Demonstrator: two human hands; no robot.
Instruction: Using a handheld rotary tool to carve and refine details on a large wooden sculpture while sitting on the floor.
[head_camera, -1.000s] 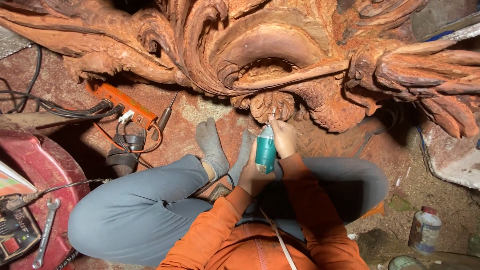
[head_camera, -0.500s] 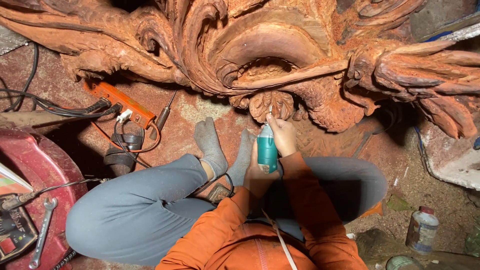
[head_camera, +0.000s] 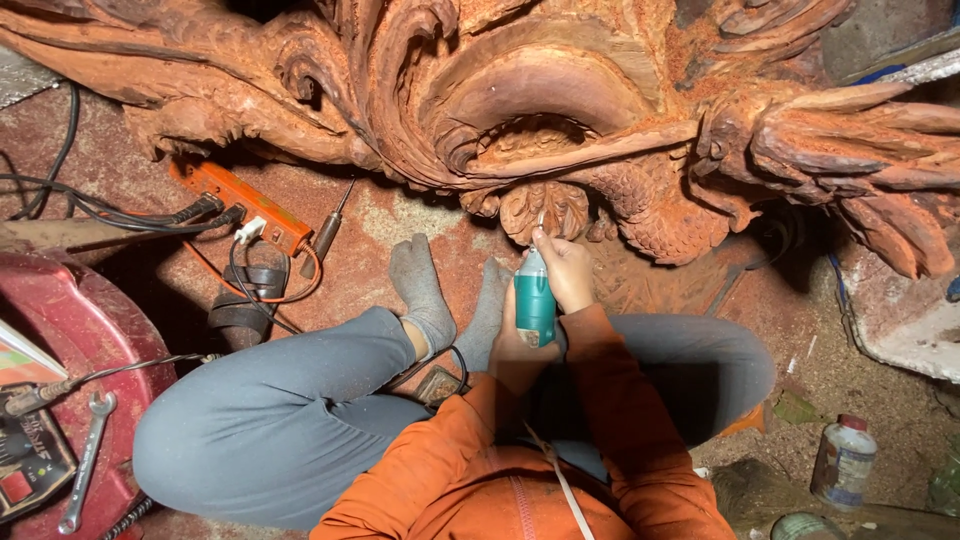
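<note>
A huge reddish wood carving (head_camera: 560, 110), all swirling roots and scaled curls, fills the top of the view and lies on a dusty red floor (head_camera: 400, 215). The person sits cross-legged before it in grey trousers (head_camera: 270, 420) and an orange jacket (head_camera: 520, 480), grey-socked feet (head_camera: 420, 290) pointing toward the wood. At the left edge stands a round red stool (head_camera: 70, 330) with a spanner (head_camera: 85, 455) lying on it, and beyond it an orange power strip (head_camera: 240, 205) with black cables plugged in, a screwdriver (head_camera: 328, 228) just beside it. A plastic bottle (head_camera: 843, 462) stands at lower right.

Both hands close around a teal rotary hand tool (head_camera: 535, 300): the left hand (head_camera: 520, 345) wraps its lower body from beneath, and the right hand (head_camera: 567, 268) pinches the neck near the tip. The tool's long axis runs straight away from the person's chest, its bit touching a small rosette-like carved knob (head_camera: 545, 207) at the carving's lower edge, directly ahead of the hands. The right hand is the nearer to that contact point.
</note>
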